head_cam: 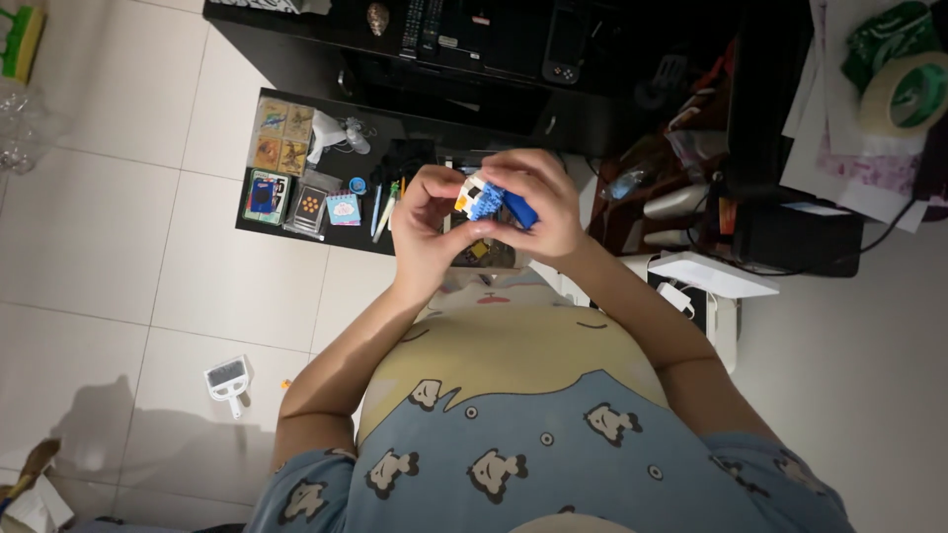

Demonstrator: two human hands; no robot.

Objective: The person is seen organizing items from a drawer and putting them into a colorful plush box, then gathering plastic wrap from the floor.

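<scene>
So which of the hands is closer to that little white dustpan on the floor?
The left. The left hand is up at the small blue and white block model, on the same side as the white dustpan; the right hand grips the model's far side, further away.

Dim, warm room light; dark corners, soft shadows, slight blur.

We see a black low table (296, 212) w/ card packs (282, 136), a small blue notepad (344, 208) & pens (385, 205) on it. On the tiled floor (118, 247) lies a white hand brush (228, 382) (bottom left). Top right: a tape roll (908, 94) on papers (839, 118). Remotes (420, 25) sit on the dark shelf (326, 25).
</scene>
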